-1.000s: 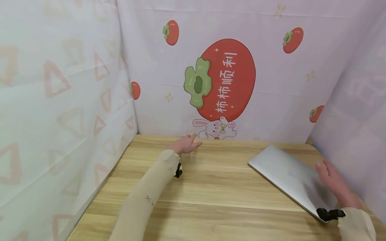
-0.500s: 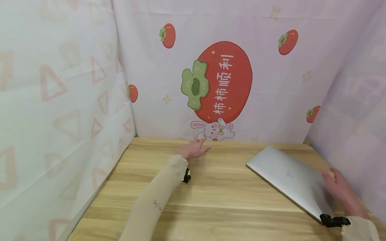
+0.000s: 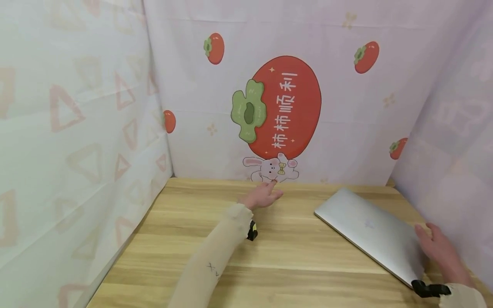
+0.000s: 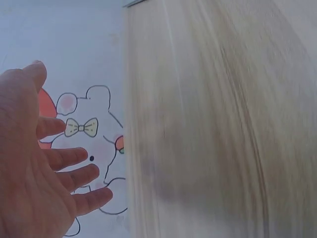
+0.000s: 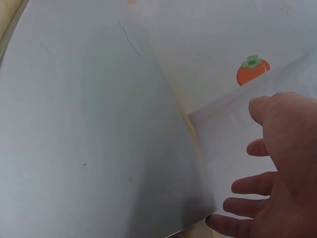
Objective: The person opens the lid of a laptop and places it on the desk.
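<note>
A closed silver laptop (image 3: 369, 231) lies flat and slanted on the right part of the wooden table (image 3: 285, 282). My right hand (image 3: 441, 250) is at its right edge, fingers loosely spread with nothing in them. In the right wrist view the little fingertip is close to the laptop's corner; whether it touches, I cannot tell. Over the back middle of the table reaches my left hand (image 3: 263, 196), palm turned inward, fingers loosely extended and holding nothing. The left wrist view shows that same hand (image 4: 44, 163) in front of the printed rabbit (image 4: 91, 144).
A white cloth backdrop (image 3: 192, 85) with printed persimmons rises at the table's back edge. Cloth walls also stand on the left (image 3: 77, 171) and on the right (image 3: 458, 141), the right one close to the right hand. Black straps sit at both wrists.
My left hand has moved right along the back of the table, towards the laptop. The right hand has shifted slightly outward and nearer to me. The laptop stays where it was.
</note>
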A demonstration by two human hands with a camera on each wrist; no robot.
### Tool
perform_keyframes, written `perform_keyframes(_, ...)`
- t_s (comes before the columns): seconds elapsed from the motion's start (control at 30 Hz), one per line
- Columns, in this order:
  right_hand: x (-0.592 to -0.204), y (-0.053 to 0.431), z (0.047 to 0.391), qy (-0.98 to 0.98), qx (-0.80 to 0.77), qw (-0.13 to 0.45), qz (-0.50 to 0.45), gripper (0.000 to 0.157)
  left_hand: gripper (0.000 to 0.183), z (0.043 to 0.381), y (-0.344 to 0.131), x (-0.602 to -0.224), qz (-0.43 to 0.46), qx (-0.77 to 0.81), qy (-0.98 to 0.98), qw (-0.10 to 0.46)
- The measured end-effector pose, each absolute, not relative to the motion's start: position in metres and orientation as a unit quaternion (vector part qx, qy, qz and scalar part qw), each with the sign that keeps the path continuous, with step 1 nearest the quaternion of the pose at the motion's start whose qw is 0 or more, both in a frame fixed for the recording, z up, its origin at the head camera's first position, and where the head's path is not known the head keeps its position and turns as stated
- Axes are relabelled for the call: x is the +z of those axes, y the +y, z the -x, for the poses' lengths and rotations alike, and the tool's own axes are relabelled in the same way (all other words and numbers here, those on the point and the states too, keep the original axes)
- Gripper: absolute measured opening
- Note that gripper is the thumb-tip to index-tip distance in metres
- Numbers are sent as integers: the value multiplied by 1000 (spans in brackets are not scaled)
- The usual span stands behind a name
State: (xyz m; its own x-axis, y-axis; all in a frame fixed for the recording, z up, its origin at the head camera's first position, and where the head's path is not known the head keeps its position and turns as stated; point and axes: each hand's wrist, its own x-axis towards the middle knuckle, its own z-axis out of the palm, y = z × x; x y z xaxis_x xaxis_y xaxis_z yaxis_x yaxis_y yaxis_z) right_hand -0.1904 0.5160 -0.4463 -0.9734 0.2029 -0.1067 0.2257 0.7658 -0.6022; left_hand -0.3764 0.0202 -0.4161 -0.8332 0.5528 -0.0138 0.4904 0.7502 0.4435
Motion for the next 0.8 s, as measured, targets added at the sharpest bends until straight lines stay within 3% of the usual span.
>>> perform_keyframes(0.2,-449,522,188,940,-316,42,-124,85,76,369,39,-419,-298,214,927,73)
perform_keyframes(0.8,-451,526,185,947,-277,10,-162,83,67,356,90,-426,-312,235,918,64)
